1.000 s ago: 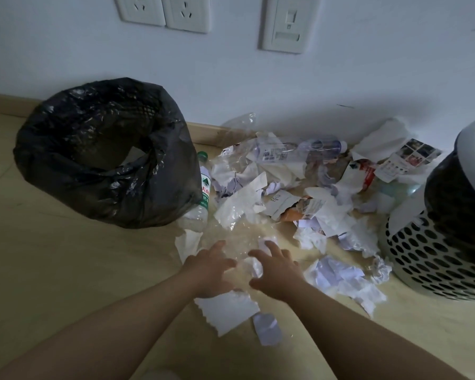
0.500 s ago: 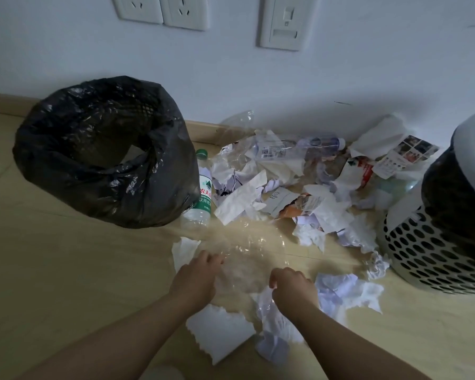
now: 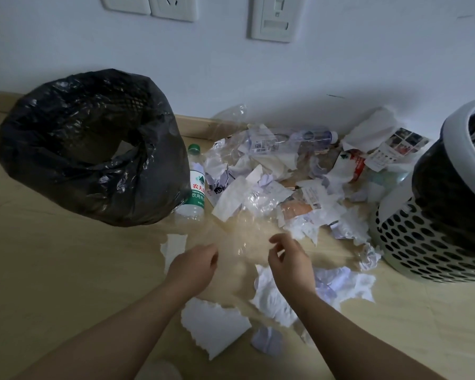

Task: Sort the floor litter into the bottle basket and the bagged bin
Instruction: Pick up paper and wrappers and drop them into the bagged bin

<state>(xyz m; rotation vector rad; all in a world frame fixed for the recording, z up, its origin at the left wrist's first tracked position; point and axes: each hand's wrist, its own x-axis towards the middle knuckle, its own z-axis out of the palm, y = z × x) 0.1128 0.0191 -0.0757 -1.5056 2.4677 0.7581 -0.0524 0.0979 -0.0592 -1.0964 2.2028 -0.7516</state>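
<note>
A clear plastic film (image 3: 247, 231) is stretched just above the floor between my hands. My left hand (image 3: 194, 266) pinches its left edge and my right hand (image 3: 288, 259) pinches its right edge. Behind it lies a heap of torn paper scraps (image 3: 272, 187) and wrappers. A green-capped water bottle (image 3: 196, 187) leans against the black bagged bin (image 3: 52, 138) at the left. Another clear bottle (image 3: 310, 134) lies by the wall. The white perforated bottle basket (image 3: 422, 242) stands at the right.
White paper pieces (image 3: 214, 325) and a crumpled tissue (image 3: 337, 281) lie under and beside my forearms. The wall with sockets (image 3: 148, 4) and a switch closes the back. Bare wooden floor (image 3: 52, 270) stretches to the left.
Both hands closed on the clear film and drew it up and toward me. The white scrap that lay between my hands is no longer there.
</note>
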